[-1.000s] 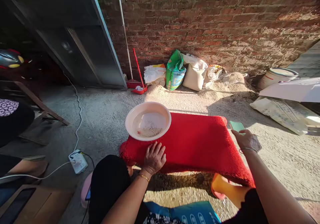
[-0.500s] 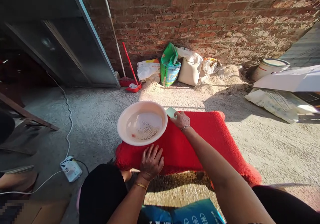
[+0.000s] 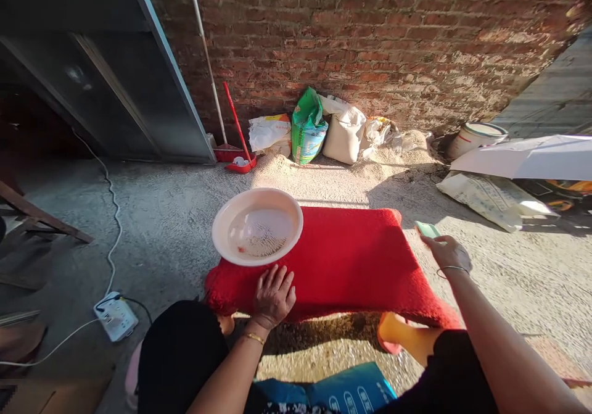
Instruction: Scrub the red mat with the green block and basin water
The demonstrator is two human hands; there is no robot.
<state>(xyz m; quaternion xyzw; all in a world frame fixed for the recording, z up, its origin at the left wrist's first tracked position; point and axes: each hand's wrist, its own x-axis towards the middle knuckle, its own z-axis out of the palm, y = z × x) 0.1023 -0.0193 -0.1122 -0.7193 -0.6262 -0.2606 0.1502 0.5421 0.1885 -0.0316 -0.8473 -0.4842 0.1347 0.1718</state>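
A fluffy red cloth [image 3: 342,260] covers what looks like a low bench in front of me. My left hand [image 3: 274,297] lies flat on its near left edge, fingers spread, just below a pale pink basin [image 3: 216,235]. The basin sits on the cloth's far left corner with clear water in it and a small red spot. Past the cloth's right edge, my right hand [image 3: 448,253] is in the air, closed around a flat, pale green rectangular block [image 3: 428,229]. Whether this is soap or a brush I cannot make out.
Sacks [image 3: 309,127] and heaped grain-like material stand along the brick wall [image 3: 370,44], near a red dustpan [image 3: 243,165]. A white power strip [image 3: 115,317] with cords lies at left. A blue bag [image 3: 342,389] is between my legs; a bucket [image 3: 478,139] stands at far right.
My right hand has moved right with the green block, from beside the basin to beyond the cloth's right edge. The left hand stays on the cloth. The view has shifted slightly.
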